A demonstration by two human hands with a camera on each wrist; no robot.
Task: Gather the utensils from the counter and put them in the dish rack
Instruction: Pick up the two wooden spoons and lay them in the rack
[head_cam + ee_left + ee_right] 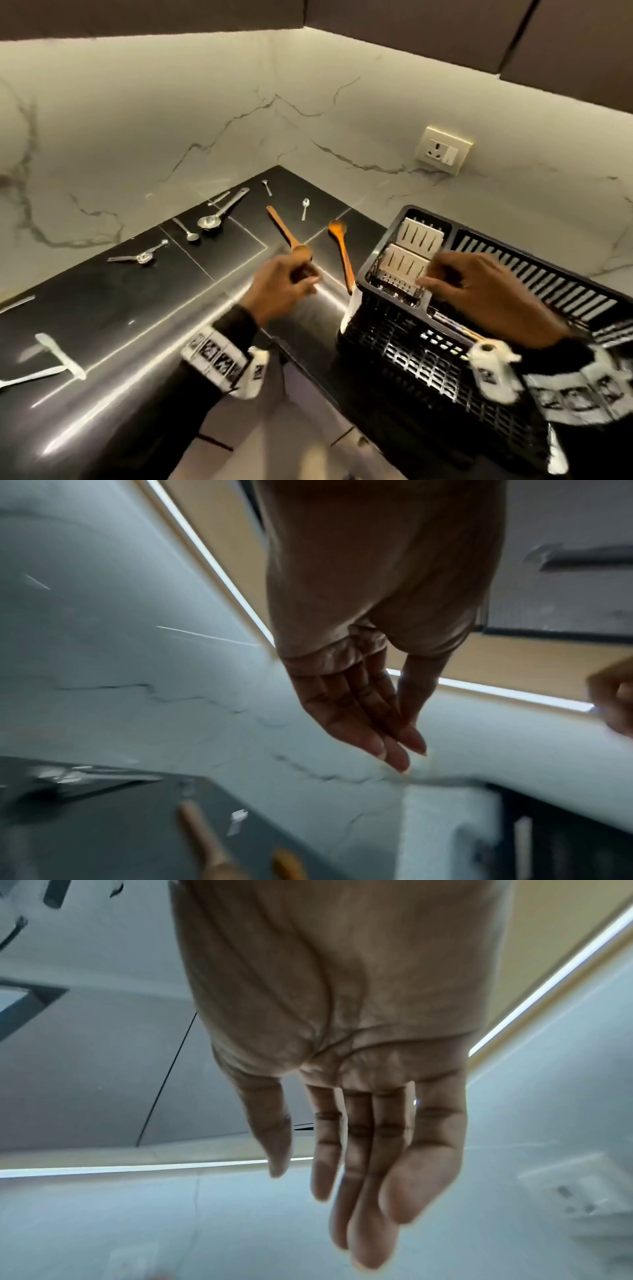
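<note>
The black dish rack (394,342) stands on the right of the dark counter. My right hand (479,291) hovers over its utensil compartment (421,236), fingers straight and empty in the right wrist view (359,1137). My left hand (284,287) is just above the bowl end of a brown wooden spoon (284,229); its fingers (394,737) are straight and hold nothing. An orange wooden spoon (342,253) lies beside the rack. Several metal spoons lie further back: a small spoon (305,207), a scoop (222,212), another spoon (140,256).
White plastic utensils (58,354) lie at the counter's near left. A marble wall runs behind the counter, with a wall socket (443,150) above the rack. The counter's front edge runs just below my wrists, with the floor beyond it.
</note>
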